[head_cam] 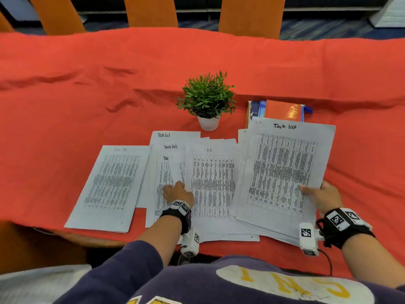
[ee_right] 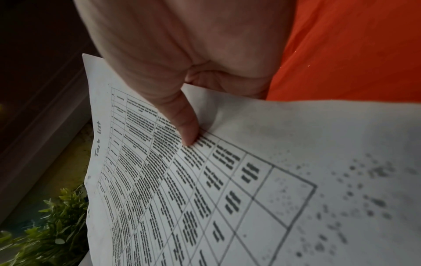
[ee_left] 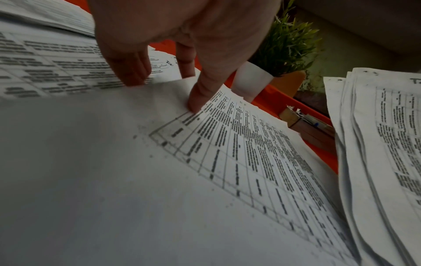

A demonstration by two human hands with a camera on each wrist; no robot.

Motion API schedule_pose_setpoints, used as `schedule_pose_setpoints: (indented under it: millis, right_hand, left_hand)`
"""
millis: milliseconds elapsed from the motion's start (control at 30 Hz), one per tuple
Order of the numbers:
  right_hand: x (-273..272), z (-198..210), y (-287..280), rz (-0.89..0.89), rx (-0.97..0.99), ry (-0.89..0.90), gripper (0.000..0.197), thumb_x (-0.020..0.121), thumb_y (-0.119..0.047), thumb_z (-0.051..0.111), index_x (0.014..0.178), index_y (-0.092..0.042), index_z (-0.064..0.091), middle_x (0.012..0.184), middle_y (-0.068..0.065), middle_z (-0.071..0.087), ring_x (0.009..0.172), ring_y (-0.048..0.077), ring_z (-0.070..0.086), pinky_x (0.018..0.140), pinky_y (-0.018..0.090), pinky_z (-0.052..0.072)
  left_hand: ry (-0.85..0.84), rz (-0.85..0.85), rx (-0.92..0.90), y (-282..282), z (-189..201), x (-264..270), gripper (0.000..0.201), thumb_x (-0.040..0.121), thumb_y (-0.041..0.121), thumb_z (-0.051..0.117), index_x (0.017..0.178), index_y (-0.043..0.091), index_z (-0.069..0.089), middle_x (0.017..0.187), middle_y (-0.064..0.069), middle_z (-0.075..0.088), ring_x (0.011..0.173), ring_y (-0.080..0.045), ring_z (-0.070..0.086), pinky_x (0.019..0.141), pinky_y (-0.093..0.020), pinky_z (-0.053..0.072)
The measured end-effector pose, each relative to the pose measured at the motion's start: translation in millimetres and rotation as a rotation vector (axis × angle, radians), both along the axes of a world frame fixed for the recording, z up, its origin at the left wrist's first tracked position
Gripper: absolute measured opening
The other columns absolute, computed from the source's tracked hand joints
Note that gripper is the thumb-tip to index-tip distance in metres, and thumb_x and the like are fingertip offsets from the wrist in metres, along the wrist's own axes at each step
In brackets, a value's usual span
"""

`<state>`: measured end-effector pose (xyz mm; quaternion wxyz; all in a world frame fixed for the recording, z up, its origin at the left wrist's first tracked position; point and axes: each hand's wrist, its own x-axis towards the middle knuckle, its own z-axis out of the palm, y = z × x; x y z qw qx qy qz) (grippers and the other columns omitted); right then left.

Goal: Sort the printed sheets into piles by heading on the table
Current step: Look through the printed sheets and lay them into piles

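Note:
Printed table sheets lie on the red cloth point(head_cam: 65, 95). One sheet point(head_cam: 109, 187) lies alone at the left. Beside it are fanned "Task list" sheets point(head_cam: 168, 148), then an "HR" sheet point(head_cam: 212, 185). My left hand point(head_cam: 173, 188) rests with straight fingertips point(ee_left: 132, 75) on the fanned sheets, and its thumb point(ee_left: 197, 102) is at the HR sheet's point(ee_left: 250, 162) left edge. On the right, my right hand point(head_cam: 306, 190) pinches a "Task list" sheet point(head_cam: 282, 172) atop a thick stack point(head_cam: 258, 229). The thumb point(ee_right: 188, 133) presses that sheet point(ee_right: 159, 180) from above, and the fingers are hidden below.
A small potted plant point(head_cam: 207, 99) stands just behind the sheets. Notebooks and a pen point(head_cam: 282, 110) lie behind the right stack. Orange chairs point(head_cam: 151, 9) line the far side of the table. Bare red cloth spreads to the left and the back.

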<state>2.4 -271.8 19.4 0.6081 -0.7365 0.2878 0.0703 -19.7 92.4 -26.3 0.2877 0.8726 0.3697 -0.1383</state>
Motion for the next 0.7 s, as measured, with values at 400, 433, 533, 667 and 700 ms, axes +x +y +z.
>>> schedule_pose_setpoints:
  millis: [400, 433, 533, 667, 700]
  right_hand:
    - [9, -4, -14, 0.009, 0.021, -0.019, 0.032, 0.082, 0.002, 0.066, 0.114, -0.007, 0.064, 0.108, 0.015, 0.067, 0.097, 0.032, 0.065, 0.095, 0.046, 0.049]
    - [10, -5, -17, 0.007, 0.022, -0.021, 0.030, 0.082, 0.002, 0.067, 0.109, -0.009, 0.066, 0.109, 0.015, 0.068, 0.098, 0.032, 0.066, 0.096, 0.048, 0.049]
    - [15, -11, -23, 0.005, 0.017, -0.017, 0.027, 0.080, 0.001, 0.068, 0.103, -0.014, 0.068, 0.111, 0.015, 0.069, 0.101, 0.033, 0.066, 0.096, 0.052, 0.049]
    - [24, -15, -25, -0.014, 0.036, -0.026, 0.024, 0.078, 0.000, 0.070, 0.085, -0.023, 0.069, 0.108, 0.014, 0.070, 0.099, 0.033, 0.067, 0.095, 0.054, 0.049]
    - [26, -14, -23, -0.016, 0.040, -0.032, 0.024, 0.078, 0.000, 0.070, 0.086, -0.023, 0.069, 0.107, 0.013, 0.071, 0.099, 0.032, 0.067, 0.094, 0.054, 0.050]
  left_hand:
    - [-0.351, -0.023, -0.126, 14, 50, 4, 0.022, 0.086, -0.006, 0.038, 0.092, 0.013, 0.048, 0.078, -0.008, 0.056, 0.054, -0.018, 0.047, 0.048, -0.024, 0.039]
    - [-0.399, -0.056, -0.077, 20, 63, 8, 0.025, 0.084, -0.008, 0.037, 0.091, 0.014, 0.048, 0.077, -0.006, 0.055, 0.054, -0.018, 0.048, 0.048, -0.023, 0.038]
    - [-0.541, -0.146, -0.027, 38, 110, 15, 0.027, 0.083, -0.009, 0.037, 0.087, 0.014, 0.052, 0.071, -0.004, 0.056, 0.055, -0.021, 0.050, 0.049, -0.029, 0.041]
    - [-0.693, -0.193, -0.176, 54, 153, 20, 0.027, 0.085, -0.005, 0.040, 0.081, 0.016, 0.055, 0.065, -0.005, 0.050, 0.051, -0.017, 0.042, 0.047, -0.026, 0.034]
    - [-0.730, -0.185, -0.239, 55, 158, 21, 0.027, 0.085, -0.004, 0.041, 0.079, 0.018, 0.055, 0.066, -0.008, 0.051, 0.052, -0.016, 0.042, 0.048, -0.026, 0.033]
